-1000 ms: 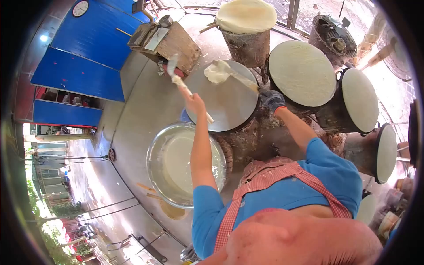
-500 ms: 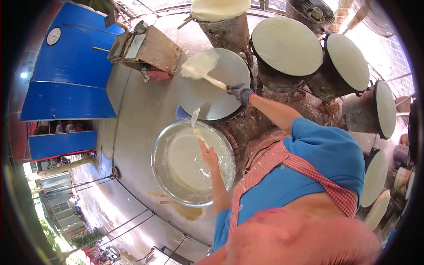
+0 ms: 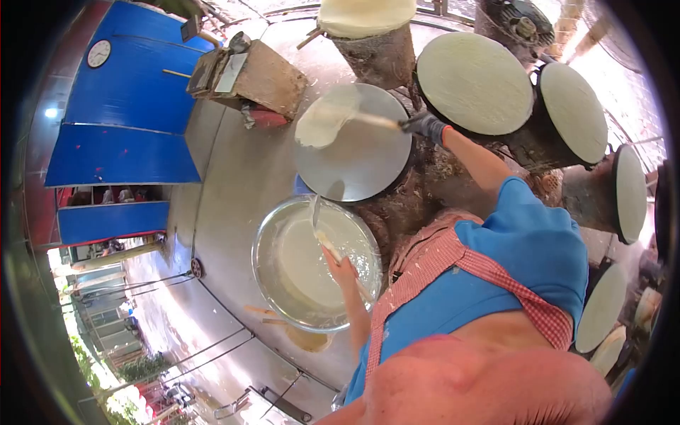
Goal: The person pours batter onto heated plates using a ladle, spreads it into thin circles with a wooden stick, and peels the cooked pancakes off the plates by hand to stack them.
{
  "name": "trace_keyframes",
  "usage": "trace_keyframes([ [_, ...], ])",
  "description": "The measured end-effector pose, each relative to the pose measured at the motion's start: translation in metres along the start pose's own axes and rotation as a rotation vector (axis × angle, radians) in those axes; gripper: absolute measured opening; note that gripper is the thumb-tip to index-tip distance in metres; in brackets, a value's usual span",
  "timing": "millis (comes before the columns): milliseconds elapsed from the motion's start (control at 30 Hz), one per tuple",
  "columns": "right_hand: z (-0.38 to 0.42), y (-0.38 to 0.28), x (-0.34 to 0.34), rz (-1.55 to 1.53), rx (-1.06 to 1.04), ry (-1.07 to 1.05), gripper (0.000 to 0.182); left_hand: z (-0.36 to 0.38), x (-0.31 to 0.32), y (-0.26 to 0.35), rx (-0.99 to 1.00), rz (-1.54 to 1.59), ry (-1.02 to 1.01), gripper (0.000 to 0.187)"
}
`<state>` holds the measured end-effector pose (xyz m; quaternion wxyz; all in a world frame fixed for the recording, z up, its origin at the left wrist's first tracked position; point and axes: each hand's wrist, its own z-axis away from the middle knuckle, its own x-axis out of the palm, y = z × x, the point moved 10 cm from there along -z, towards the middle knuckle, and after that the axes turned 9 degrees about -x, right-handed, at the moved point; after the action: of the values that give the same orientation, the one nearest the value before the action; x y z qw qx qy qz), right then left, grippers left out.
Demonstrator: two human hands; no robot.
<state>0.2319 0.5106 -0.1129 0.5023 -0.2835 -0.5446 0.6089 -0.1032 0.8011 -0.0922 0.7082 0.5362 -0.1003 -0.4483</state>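
My right hand [image 3: 425, 127], in a dark glove, grips the light handle of a spreader [image 3: 375, 120]. The blurred spreader head is over pale batter [image 3: 326, 126] on the upper left part of a round grey griddle [image 3: 368, 159]. Bare, my left hand [image 3: 341, 268] is closed round the handle of a scraper [image 3: 316, 216], whose blade points up near the griddle's lower edge. Below that hand, a wide metal basin [image 3: 263, 283] holds creamy white batter [image 3: 301, 258].
Batter-covered round griddles [image 3: 474, 83] on drum stoves [image 3: 375, 60] stand above and to the right. A wooden box [image 3: 273, 78] is beyond the griddle. Blue panels [image 3: 127, 92] with a clock [image 3: 99, 54] are at the left. Sticks [image 3: 273, 317] lie by the basin.
The batter patch on the griddle has grown and spread downward. My right hand has moved slightly right with the spreader, and the whole view has shifted a little.
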Motion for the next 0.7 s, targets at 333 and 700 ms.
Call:
trace_keyframes([
  [333,-0.052,0.050,-0.003,-0.406,0.075,-0.744,0.027,0.077,0.016,-0.025,-0.383,0.349,0.063,0.071],
  [700,-0.092,0.012,0.018,0.396,0.350,-0.435,0.029,0.109,0.030,-0.057,-0.573,0.589,0.143,0.069],
])
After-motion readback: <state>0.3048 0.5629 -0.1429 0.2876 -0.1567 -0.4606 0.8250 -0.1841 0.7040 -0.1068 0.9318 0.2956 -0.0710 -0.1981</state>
